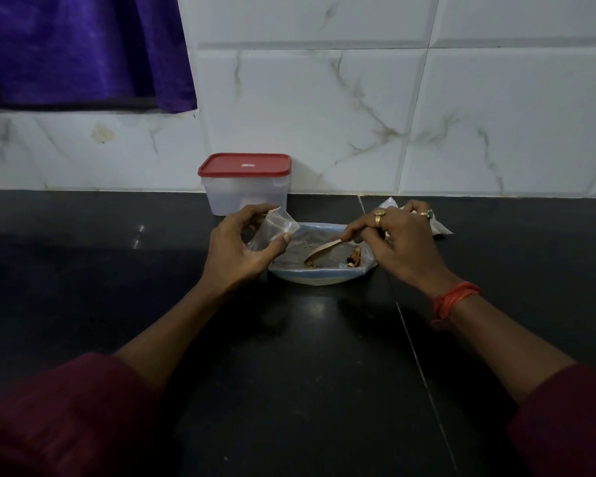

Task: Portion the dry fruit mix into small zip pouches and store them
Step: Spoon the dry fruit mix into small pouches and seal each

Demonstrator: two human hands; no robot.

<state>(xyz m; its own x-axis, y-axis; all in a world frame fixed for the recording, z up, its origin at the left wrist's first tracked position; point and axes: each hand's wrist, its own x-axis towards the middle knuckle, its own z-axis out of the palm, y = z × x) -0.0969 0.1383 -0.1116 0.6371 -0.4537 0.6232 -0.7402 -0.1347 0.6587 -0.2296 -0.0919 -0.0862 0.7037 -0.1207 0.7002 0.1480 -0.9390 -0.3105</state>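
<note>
1. Table [307, 356] of glossy black stone, with a seam running toward 5 o'clock; maroon sleeves [66, 407] cut off at the bottom edge.
2. Left grip [234, 246] pinches a clear zip pouch [272, 228]. Right grip [396, 242] is curled round a wooden spoon [324, 251] over the plastic-lined dish [310, 278], with dry fruit mix [355, 258] at its 3 o'clock.
3. Crinkled plastic [441, 228], half hidden behind the right grip.
4. Red-lidded tub [245, 182] at 12 o'clock against white marbled tiles [461, 115]; its lid label is unreadable. Purple cloth [83, 49] at 10 o'clock.

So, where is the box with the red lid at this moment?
In the head view, the red-lidded box stands left of centre at the back of the black counter, against the tiled wall, just behind the left hand.
</note>
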